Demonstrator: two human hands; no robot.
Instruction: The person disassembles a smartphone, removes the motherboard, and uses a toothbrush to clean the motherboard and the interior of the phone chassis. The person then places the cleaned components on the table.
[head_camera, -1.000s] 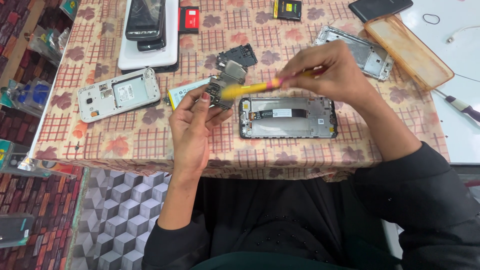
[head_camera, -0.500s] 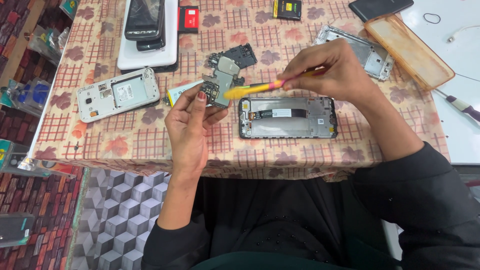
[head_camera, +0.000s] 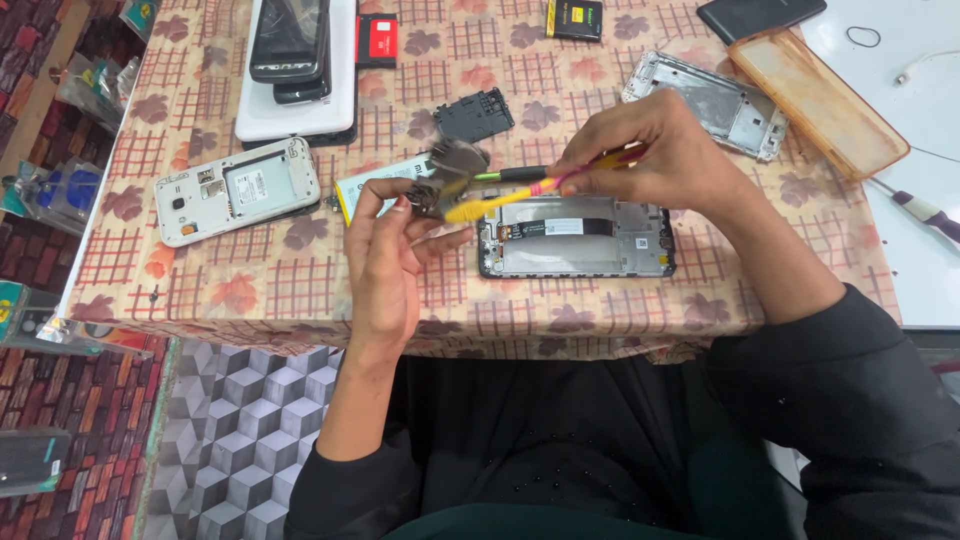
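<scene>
My left hand (head_camera: 385, 250) holds a small phone circuit board (head_camera: 447, 172) up above the table, pinched in the fingertips; the board looks blurred. My right hand (head_camera: 660, 160) grips a yellow brush-like tool (head_camera: 500, 200) with a pink band, its yellow tip touching the board. Just below the hands an opened phone frame (head_camera: 575, 240) with a black flex strip lies flat on the patterned tablecloth (head_camera: 250, 290).
A white phone body (head_camera: 235, 190) lies at left, a battery (head_camera: 365, 185) beside my left hand, a black plastic part (head_camera: 473, 113) behind. Stacked phones (head_camera: 290, 60) sit at the back, a metal frame (head_camera: 705, 105) and orange case (head_camera: 820, 100) at right, a screwdriver (head_camera: 925, 212) beyond.
The circuit board has turned and lifted slightly in my left hand, and the tool's tip has shifted along it. My right hand stayed almost in place.
</scene>
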